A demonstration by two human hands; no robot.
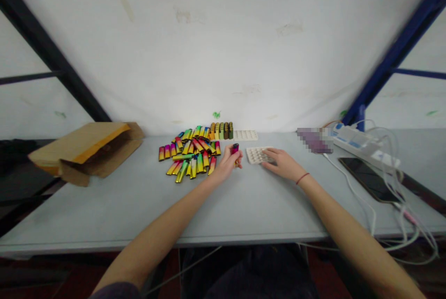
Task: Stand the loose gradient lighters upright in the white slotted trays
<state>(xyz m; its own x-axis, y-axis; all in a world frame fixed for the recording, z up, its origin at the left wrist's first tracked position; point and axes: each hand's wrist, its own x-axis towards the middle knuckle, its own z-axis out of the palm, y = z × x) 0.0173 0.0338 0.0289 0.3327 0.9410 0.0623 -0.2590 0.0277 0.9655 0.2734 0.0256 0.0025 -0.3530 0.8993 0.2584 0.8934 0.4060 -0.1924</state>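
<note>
Upright in my left hand (228,162) is a lighter (236,148) with a purple body and a dark top; the fingers are wrapped round it. Just to its right lies a small white tray (253,156) with rows of pockets. My right hand (282,164) rests over the tray's right end, fingers and thumb spread and touching it, hiding that part. Left of my left hand is a loose pile of shiny lighters (190,150) in yellow, green, pink and blue. Behind the hands, rows of lighters (222,130) stand upright close together, beside a second white tray (245,135).
An open cardboard box (87,145) lies on its side at the left of the grey table (146,210). To the right are a pixelated purple item (315,141), a dark phone (367,178), a white power strip (365,145) and tangled white cables (351,187). A white wall (223,57) borders the back.
</note>
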